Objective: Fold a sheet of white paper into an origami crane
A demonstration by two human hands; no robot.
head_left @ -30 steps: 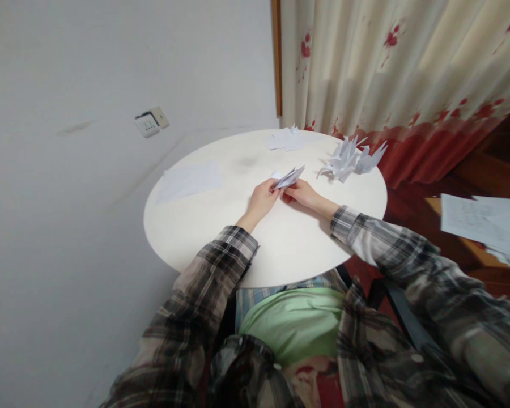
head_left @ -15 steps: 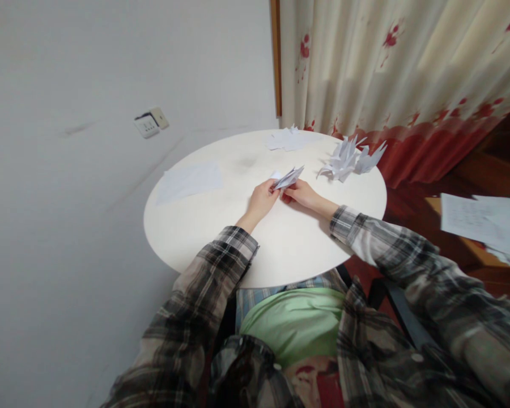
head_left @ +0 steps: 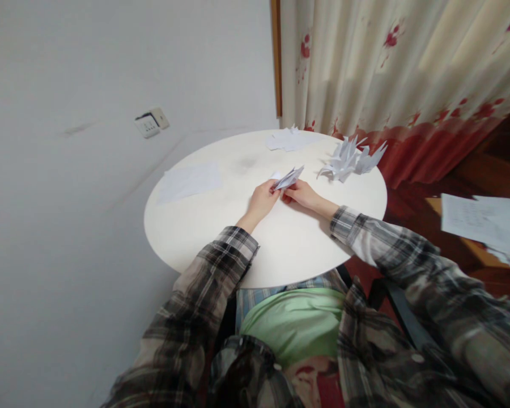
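Observation:
A small folded paper piece (head_left: pixel 289 178), white with layered, pointed flaps, is held between my two hands above the round table. My left hand (head_left: pixel 263 199) pinches its left end. From the right, my right hand (head_left: pixel 303 194) grips its lower edge, with the fingertips partly hidden behind and under the paper. Beyond the hands, to the right, stand folded paper shapes (head_left: pixel 343 160) with many sharp points. A flat white sheet (head_left: pixel 190 182) lies on the left of the table.
The round white table (head_left: pixel 297 255) sits close to a wall with a socket (head_left: pixel 147 126). At its far edge lie more paper pieces (head_left: pixel 287 139). A curtain (head_left: pixel 365 68) hangs behind. To the right, papers (head_left: pixel 484 224) rest on a lower wooden surface.

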